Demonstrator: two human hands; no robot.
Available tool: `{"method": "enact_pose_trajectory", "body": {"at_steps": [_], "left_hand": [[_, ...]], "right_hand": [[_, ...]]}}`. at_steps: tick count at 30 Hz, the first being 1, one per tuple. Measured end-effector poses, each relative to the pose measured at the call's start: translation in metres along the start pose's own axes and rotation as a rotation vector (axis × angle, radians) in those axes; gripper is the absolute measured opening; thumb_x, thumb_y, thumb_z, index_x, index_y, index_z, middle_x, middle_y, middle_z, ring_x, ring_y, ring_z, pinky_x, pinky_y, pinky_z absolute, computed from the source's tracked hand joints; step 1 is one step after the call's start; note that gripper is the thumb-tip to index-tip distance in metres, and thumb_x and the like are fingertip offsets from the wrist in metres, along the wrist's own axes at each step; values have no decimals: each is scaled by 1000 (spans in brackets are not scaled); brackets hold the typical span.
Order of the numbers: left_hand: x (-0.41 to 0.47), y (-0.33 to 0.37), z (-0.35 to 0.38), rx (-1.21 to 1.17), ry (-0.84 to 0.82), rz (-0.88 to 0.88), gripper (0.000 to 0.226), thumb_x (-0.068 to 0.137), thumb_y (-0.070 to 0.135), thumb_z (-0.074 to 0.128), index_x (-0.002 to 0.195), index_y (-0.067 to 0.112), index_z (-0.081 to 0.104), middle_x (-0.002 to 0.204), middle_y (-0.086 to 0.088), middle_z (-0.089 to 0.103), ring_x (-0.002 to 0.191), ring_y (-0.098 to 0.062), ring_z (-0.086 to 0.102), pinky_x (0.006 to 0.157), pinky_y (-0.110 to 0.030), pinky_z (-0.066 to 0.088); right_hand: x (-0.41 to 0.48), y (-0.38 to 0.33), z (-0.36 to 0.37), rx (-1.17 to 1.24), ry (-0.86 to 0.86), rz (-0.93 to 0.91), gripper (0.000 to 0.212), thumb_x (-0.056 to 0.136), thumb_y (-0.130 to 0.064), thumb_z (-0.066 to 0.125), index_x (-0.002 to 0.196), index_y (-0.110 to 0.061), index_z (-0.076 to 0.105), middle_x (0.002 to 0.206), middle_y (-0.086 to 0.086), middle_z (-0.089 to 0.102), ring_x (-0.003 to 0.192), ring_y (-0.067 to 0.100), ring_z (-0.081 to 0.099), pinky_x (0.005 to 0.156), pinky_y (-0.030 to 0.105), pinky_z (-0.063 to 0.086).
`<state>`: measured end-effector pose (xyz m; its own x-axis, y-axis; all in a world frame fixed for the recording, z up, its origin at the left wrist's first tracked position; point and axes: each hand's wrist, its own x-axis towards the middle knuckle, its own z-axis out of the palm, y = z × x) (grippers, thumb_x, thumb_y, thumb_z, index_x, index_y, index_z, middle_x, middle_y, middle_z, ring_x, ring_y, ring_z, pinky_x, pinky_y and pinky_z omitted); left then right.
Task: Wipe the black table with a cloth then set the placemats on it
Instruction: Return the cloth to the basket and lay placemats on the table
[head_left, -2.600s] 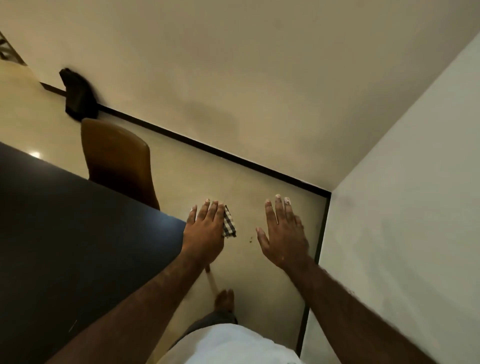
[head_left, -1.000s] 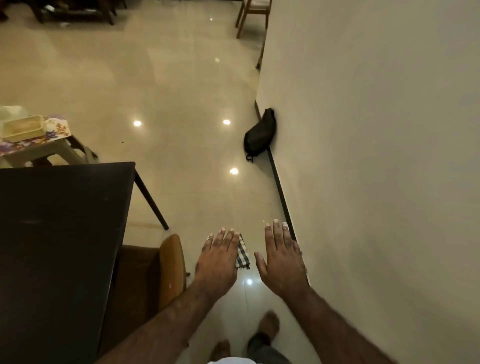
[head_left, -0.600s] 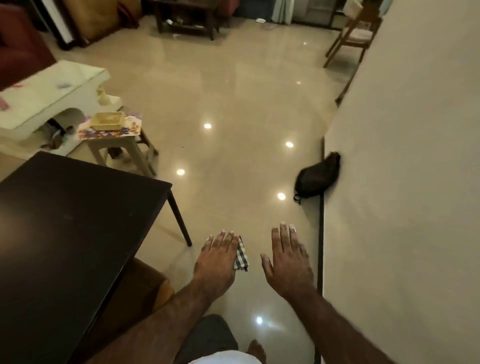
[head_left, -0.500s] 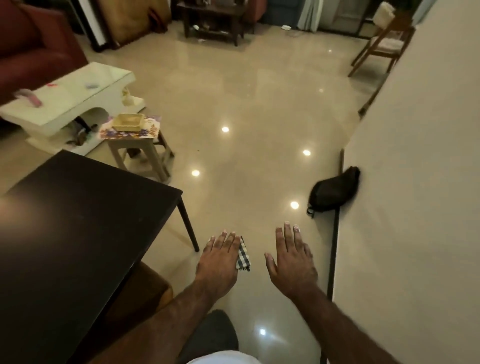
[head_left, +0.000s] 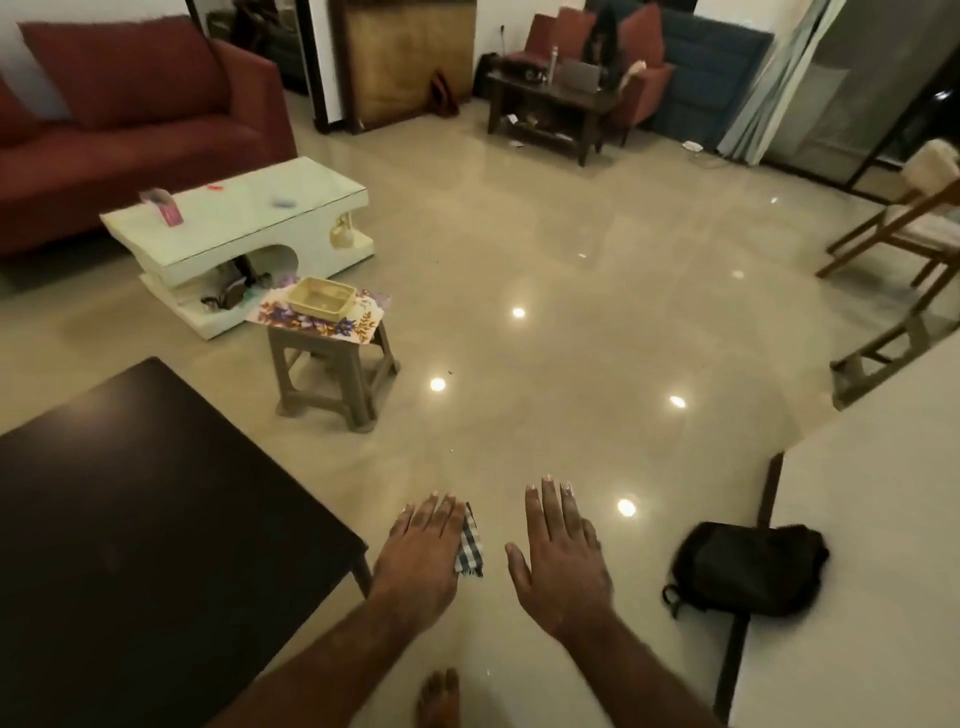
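Fingers, left hand (head_left: 423, 553): stretched flat and close together, palm down, with a checked cloth (head_left: 470, 540) pinned beneath them; only its edge shows past the index-finger side, so the hold looks like a press against the palm rather than a fist
Fingers, right hand (head_left: 558, 558): spread straight, palm down, holding nothing; it hangs level with the left, free for whatever comes next
Checked cloth: off the table, carried in the air above the floor (head_left: 571, 322), just beside the table's near corner; likely kept in hand because it is not yet put away
Black table (head_left: 140, 519): left of both hands, its top bare and dark with no mats on it; judging by that, the wiping may be finished, though the surface is too dim to say it is clean
Placemats (head_left: 332, 322): floral mats lie on a small plastic stool (head_left: 332, 369) ahead and to the left, well apart from the hands, with a beige tray (head_left: 319, 297) resting on top that must come off before they can be lifted
Step in hand: probably the walk from the table towards the stool to fetch the mats
Risk: a black bag (head_left: 748, 569) lies on the floor to the right against the wall (head_left: 872, 519), near the walking line; a bare foot (head_left: 439, 699) shows at the bottom edge
Beyond: white coffee table (head_left: 239, 218) and red sofa (head_left: 130, 119), clear of the route
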<state>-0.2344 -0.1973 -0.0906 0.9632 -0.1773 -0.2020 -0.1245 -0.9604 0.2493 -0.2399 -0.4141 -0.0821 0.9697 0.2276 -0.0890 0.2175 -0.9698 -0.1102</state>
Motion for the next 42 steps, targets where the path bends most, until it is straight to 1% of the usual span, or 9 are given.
{"method": "enact_pose_trajectory", "body": {"at_steps": [6,11,19,22,32,35,38,40,42], "left_hand": [[93,-40,-32,-31,63,-104,77,109,15,42,176,16,3,185,-6,7,172,-25,0,136,-48,-5],[179,-73,-47,-54,49,-227,77,110,19,40,177,16,2,186,-6,2,172,-25,-4,138,-49,-3],[304,-110,-73,-51,127,-419,78,110,24,45,177,17,4,185,-6,7,172,-25,1,137,-47,-2],[333,-125,-79,-99,117,-506,80,110,25,50,177,18,8,185,-6,11,172,-25,4,135,-45,-2],[429,-237,-93,-188,76,-758,85,110,29,51,177,21,0,186,1,3,172,-22,-2,138,-51,8],[459,-282,-103,-351,49,-817,82,110,24,51,177,24,5,185,3,10,171,-24,6,132,-58,29],[492,-323,-122,-485,52,-888,76,110,24,53,176,24,15,178,-2,35,161,-28,37,124,-49,46],[511,-351,-136,-462,64,-874,74,109,26,53,175,24,19,168,-7,49,144,-28,55,115,-47,54],[531,-384,-147,-423,34,-843,73,109,28,53,174,21,21,162,-10,54,135,-30,61,108,-48,58]], "right_hand": [[134,9,-13,35,-19,-46,88,106,-65,20,178,-17,9,186,10,2,172,33,4,131,53,28],[250,16,-4,58,-33,-157,86,106,-65,26,176,-15,18,184,13,13,170,37,14,128,57,37],[435,20,-17,19,-31,-376,87,107,-66,25,177,-16,11,185,12,3,171,37,5,131,54,27],[487,16,-17,-52,-109,-472,87,108,-65,31,177,-17,10,185,13,2,171,37,6,132,54,28],[659,-61,-5,-91,-122,-653,85,105,-63,36,174,-14,28,182,16,21,168,40,23,124,56,39],[704,-91,0,-141,-205,-699,85,104,-63,35,173,-14,30,181,16,24,168,40,23,125,56,39],[755,-128,-2,-160,-202,-747,86,104,-64,36,173,-14,29,182,15,23,168,40,23,124,56,40],[788,-157,-5,-175,-186,-779,87,103,-63,47,172,-13,31,180,17,28,166,41,29,122,57,44],[823,-183,1,-201,-205,-812,89,101,-59,59,171,-11,35,177,19,34,162,43,37,118,58,49]]}}
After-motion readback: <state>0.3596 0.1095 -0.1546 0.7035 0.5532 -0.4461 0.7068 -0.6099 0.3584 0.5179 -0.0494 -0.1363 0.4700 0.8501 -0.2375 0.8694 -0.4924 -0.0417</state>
